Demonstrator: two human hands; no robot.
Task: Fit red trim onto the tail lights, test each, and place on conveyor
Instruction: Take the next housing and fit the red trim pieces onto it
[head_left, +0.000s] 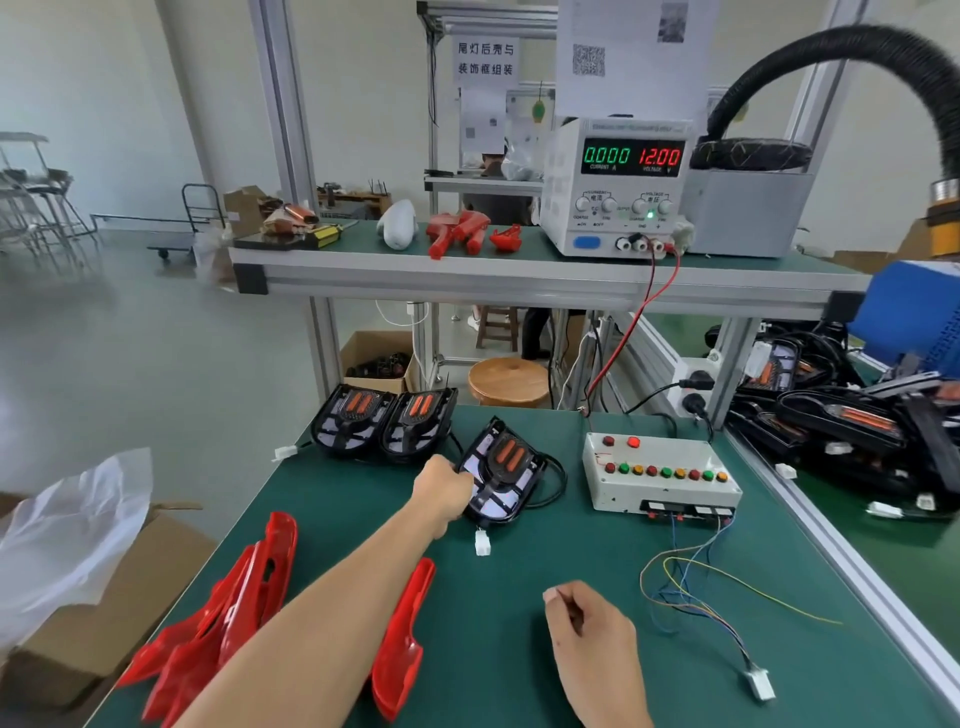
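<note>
My left hand (441, 491) reaches forward and grips the left edge of a black tail light (501, 473) with orange lenses, lying on the green mat. Its white plug (482, 544) trails toward me. Two more tail lights (384, 421) sit side by side at the mat's far left. A single red trim (402, 639) lies under my left forearm, and a stack of red trims (218, 618) lies at the near left. My right hand (589, 644) rests on the mat near me, fingers loosely curled, holding nothing.
A white test box (660, 475) with coloured buttons stands at the right; its loose wires end in a white connector (759, 683). A power supply (615, 187) sits on the upper shelf. Finished tail lights (841, 431) are piled on the conveyor at the right. A cardboard box (93, 613) stands left.
</note>
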